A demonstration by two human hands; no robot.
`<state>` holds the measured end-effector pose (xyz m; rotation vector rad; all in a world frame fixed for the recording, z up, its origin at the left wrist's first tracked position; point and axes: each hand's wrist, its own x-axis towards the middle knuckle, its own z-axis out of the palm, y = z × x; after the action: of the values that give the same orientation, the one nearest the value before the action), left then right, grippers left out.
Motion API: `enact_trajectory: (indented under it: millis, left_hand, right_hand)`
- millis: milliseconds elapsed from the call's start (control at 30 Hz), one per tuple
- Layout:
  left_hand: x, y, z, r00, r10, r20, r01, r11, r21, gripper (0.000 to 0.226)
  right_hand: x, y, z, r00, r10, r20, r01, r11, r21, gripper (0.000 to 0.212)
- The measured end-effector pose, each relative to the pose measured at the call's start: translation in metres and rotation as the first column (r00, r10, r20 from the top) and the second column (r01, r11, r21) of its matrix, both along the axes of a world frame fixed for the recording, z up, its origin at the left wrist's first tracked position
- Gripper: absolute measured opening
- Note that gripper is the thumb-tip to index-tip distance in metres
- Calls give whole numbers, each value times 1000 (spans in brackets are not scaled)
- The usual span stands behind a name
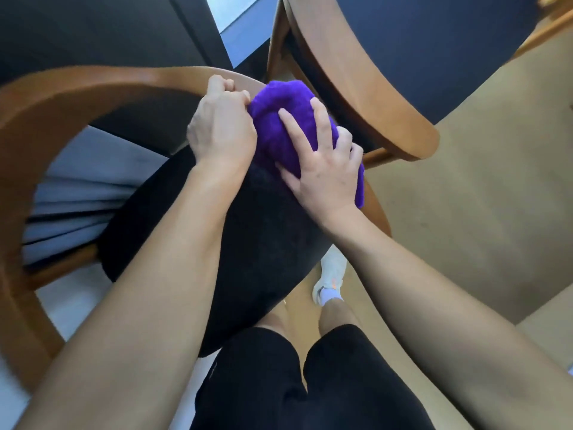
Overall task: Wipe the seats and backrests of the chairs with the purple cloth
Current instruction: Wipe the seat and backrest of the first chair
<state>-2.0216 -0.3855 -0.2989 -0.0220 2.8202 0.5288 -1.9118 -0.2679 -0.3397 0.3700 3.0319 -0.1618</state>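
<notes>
One seat (248, 243) is getting wiped: your left grip (221, 128) is pinching the purple cloth (279, 119) at its far edge, right grip (322, 172) pressing flat, backrests (62, 88) probably remaining.

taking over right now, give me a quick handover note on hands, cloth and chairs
Left hand: fingers curled, grips the left edge of the purple cloth.
Right hand: fingers spread, presses down on the cloth.
Cloth: bunched at the far edge of the near chair's black seat, beside its wooden backrest rail.
Done: cannot tell how much is already wiped.
Left, probably: the rest of this seat, its backrest, then the second chair at upper right.
</notes>
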Motion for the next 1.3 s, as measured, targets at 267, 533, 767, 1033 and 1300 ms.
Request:
enact_trajectory:
  millis: [267, 533, 767, 1033, 1300]
  left_hand:
    - [16, 32, 12, 987, -141, 74, 154, 963, -221, 47]
    - [121, 42, -10, 635, -749, -189, 772, 604, 199, 49]
    - [145, 47, -42, 583, -672, -457, 787, 606, 113, 40]
    - [143, 40, -45, 717, -489, -497, 648, 731, 216, 36]
    - [101, 36, -53, 803, -274, -529, 462, 847, 262, 30]
  right_hand:
    - [118, 36, 8, 995, -94, 27, 95, 994, -45, 78]
    - [129, 48, 3, 983, -185, -13, 175, 949, -264, 101]
    - [117, 46, 6, 972, -233, 22, 231, 944, -236, 99]
    - [92, 33, 20, 983, -168, 70, 175, 977, -122, 88]
    - [37, 29, 10, 999, -44, 16, 46, 989, -138, 88]
